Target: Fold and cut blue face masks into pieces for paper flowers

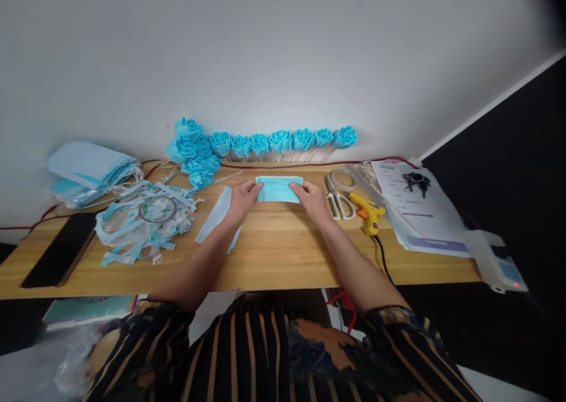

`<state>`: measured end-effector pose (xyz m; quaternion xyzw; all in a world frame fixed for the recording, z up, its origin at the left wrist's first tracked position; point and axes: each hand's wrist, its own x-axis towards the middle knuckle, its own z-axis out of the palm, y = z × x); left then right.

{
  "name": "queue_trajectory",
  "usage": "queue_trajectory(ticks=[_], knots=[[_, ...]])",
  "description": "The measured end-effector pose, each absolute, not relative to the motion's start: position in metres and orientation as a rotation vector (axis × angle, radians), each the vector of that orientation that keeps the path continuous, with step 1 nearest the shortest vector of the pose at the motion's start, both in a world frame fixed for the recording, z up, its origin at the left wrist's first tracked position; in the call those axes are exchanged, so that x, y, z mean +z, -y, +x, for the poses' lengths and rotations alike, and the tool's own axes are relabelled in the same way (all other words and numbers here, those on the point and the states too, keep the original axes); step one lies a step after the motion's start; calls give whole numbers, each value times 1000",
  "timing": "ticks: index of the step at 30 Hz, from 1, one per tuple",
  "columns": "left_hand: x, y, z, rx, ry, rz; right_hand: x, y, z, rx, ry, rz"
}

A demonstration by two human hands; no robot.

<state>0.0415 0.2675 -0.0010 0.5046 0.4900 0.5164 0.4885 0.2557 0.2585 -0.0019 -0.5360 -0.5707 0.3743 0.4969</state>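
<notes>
Bottom of the frame is just a striped top and two bare forearms reaching up over the wooden table. Mid-frame, the left hand and right hand each pinch one end of a blue face mask, fingers closed on it, holding it flat just above the tabletop. A pale strip lies right beside the left hand.

Left of center sits a pile of cut mask scraps, with what looks like a tape roll on top, hard to be sure. A dark phone lies at the far left edge. Right of center: scissors, a yellow glue gun, some papers.

Further back, a stack of unused masks at upper left, and a row of finished blue rosettes against the wall. So plenty are done already, this mask is uncut, and the stack says more to go.
</notes>
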Motion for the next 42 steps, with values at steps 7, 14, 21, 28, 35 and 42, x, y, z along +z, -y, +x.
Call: queue_trajectory(ticks=[7,14,21,28,35,42], knots=[[6,-264,44,1282,-1128,1226,-1,-256,249,931,1217,-1291],[7,-263,43,1252,-1112,1094,2,-250,247,900,1233,-1288],[5,-269,41,1225,-1093,1011,4,-249,247,721,1391,-1291],[9,-269,34,1217,-1165,1113,6,-248,246,661,1397,-1298],[4,-270,37,1239,-1089,971,-1,-253,248,695,1321,-1272],[2,-269,40,1270,-986,883,-5,-258,249,700,1259,-1278]])
